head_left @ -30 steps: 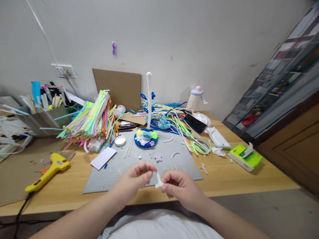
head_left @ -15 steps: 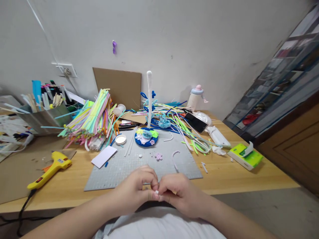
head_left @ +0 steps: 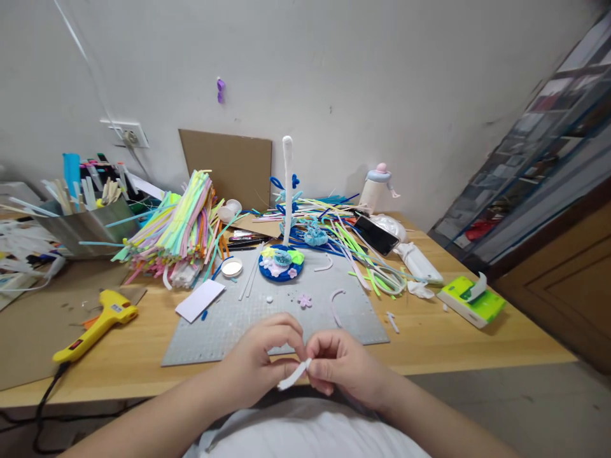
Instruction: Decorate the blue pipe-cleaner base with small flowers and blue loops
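Note:
My right hand (head_left: 346,366) pinches one end of a short white strip (head_left: 293,376) between thumb and index finger. My left hand (head_left: 272,356) meets it at the same end, fingertips closed around the strip. The strip's free end slants down to the left over the table's front edge. Whether it is a pipe cleaner or a folded strip I cannot tell. Beyond my hands, a pink flower (head_left: 304,301) and a curved lilac pipe cleaner (head_left: 337,307) lie on the grey cutting mat (head_left: 214,343). A blue round base (head_left: 279,275) with flowers stands before an upright white stick (head_left: 287,191).
Left of the mat lies a yellow glue gun (head_left: 98,322). A big bundle of pipe cleaners (head_left: 184,222) rises behind a white card (head_left: 200,300). On the right are a phone (head_left: 375,235), a green tissue pack (head_left: 471,299) and a bottle (head_left: 375,189).
The white strip now shows at length, hanging left of the pinch, where only a small white bit showed between my fingers. My right hand has turned slightly, its thumb more visible.

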Demonstrator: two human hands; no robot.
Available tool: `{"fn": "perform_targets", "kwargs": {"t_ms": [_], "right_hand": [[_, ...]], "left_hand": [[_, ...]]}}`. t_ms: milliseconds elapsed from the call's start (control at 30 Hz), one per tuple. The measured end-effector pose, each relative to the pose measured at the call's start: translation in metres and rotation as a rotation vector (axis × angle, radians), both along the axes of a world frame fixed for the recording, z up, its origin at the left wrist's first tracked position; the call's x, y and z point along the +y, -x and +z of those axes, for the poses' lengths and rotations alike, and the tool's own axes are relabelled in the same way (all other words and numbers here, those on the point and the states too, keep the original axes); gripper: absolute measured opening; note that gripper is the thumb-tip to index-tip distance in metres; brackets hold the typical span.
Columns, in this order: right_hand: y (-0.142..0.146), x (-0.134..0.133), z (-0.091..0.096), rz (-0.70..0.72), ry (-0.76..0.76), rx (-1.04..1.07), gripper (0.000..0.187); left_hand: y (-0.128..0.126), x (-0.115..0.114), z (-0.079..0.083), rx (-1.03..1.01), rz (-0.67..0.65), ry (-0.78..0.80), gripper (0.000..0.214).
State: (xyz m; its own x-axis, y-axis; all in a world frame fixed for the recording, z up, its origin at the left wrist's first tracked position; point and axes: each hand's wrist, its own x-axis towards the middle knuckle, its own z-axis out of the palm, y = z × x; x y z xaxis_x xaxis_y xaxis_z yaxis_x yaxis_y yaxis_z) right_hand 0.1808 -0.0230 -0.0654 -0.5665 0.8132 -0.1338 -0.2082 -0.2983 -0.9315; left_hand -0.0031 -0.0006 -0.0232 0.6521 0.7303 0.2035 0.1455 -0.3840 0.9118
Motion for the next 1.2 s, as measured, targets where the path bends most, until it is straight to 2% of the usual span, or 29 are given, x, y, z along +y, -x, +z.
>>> {"fn": "perform_targets", "kwargs": {"t_ms": [67, 133, 167, 267, 300, 333, 400, 500, 600, 700, 800, 867, 933, 1100, 1167, 1200], "right_hand": [[0.000, -0.001, 0.002, 0.066, 0.016, -0.023, 0.026], [0.000, -0.003, 0.006, 0.102, -0.040, -0.111, 0.025], [0.000, -0.004, 0.007, 0.095, -0.123, -0.184, 0.023], [-0.001, -0.005, 0.009, -0.022, -0.519, -0.403, 0.013], [-0.001, -0.005, 0.009, -0.081, -0.618, -0.443, 0.012], [0.000, -0.004, 0.007, -0.148, -0.656, -0.453, 0.012], [0.001, -0.001, 0.003, -0.311, -0.552, -0.392, 0.013], [0.006, 0.005, -0.002, -0.512, -0.288, -0.229, 0.017], [0.012, 0.008, -0.005, -0.557, -0.228, -0.155, 0.019], [0.014, 0.006, -0.007, -0.583, -0.325, -0.224, 0.017], [0.012, 0.005, -0.010, -0.634, -0.552, -0.352, 0.013], [0.011, 0.005, -0.013, -0.670, -0.691, -0.417, 0.013], [0.010, 0.005, -0.016, -0.694, -0.762, -0.468, 0.013], [0.007, 0.008, -0.021, -0.664, -0.758, -0.549, 0.009], [-0.008, 0.019, -0.020, -0.647, -0.718, -0.599, 0.006], [-0.020, 0.028, -0.018, -0.670, -0.690, -0.646, 0.012]], "left_hand": [[0.000, -0.002, 0.001, 0.018, -0.040, 0.004, 0.011], [0.000, -0.003, -0.002, 0.036, -0.065, 0.127, 0.014], [-0.001, -0.003, -0.006, 0.042, -0.065, 0.253, 0.018], [-0.002, 0.000, -0.018, 0.040, 0.004, 0.752, 0.031], [-0.003, 0.001, -0.021, 0.018, 0.039, 0.863, 0.033], [-0.004, 0.002, -0.023, -0.026, 0.077, 0.923, 0.034], [-0.008, 0.005, -0.024, -0.162, 0.176, 0.892, 0.033], [-0.020, 0.005, -0.025, -0.362, 0.314, 0.705, 0.030], [-0.034, 0.004, -0.027, -0.465, 0.272, 0.645, 0.026], [-0.043, 0.004, -0.031, -0.504, 0.325, 0.647, 0.024], [-0.047, 0.005, -0.036, -0.481, 0.452, 0.635, 0.025], [-0.049, 0.006, -0.041, -0.473, 0.461, 0.671, 0.027], [-0.051, 0.007, -0.046, -0.463, 0.445, 0.725, 0.027], [-0.052, 0.012, -0.051, -0.405, 0.446, 0.703, 0.027], [-0.049, 0.016, -0.050, -0.407, 0.467, 0.676, 0.029], [-0.046, 0.018, -0.049, -0.408, 0.483, 0.665, 0.030]]}}
